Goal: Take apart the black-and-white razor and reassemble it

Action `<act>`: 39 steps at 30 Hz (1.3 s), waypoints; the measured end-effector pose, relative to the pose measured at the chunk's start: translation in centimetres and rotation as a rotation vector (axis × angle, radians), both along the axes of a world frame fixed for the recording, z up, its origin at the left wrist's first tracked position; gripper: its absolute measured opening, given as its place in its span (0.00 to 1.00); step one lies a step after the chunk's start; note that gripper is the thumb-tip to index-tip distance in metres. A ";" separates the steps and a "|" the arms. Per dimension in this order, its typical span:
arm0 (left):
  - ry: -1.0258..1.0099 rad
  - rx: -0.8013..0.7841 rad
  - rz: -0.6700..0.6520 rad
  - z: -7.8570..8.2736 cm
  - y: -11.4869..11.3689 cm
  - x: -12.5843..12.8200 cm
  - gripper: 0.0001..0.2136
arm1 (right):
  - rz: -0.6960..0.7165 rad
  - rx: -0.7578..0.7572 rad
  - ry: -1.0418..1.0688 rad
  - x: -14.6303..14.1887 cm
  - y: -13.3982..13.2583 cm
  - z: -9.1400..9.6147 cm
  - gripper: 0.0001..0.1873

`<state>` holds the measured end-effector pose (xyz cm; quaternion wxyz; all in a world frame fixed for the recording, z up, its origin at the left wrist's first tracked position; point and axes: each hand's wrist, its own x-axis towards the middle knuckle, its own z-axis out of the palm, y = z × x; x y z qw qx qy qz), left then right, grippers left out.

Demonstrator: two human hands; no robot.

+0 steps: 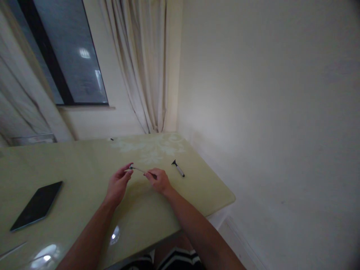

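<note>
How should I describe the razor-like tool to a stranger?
On the greenish table, look just right of the right hand. The razor-like tool there has a black T-shaped head and grey handle; unlike the thin stick, no hand holds it.

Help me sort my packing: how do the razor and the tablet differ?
The tablet is broad and flat; the razor is slim and roughly T-shaped. The tablet looks mostly black; the razor pairs black with grey. The tablet far outsizes the razor. Both lie untouched on the table.
</note>
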<state>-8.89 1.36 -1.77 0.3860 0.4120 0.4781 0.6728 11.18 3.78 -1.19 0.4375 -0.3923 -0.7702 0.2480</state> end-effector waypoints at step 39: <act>-0.210 -0.024 -0.033 1.1 -0.6 1.0 0.30 | -0.043 0.016 -0.018 0.1 -0.5 0.1 0.19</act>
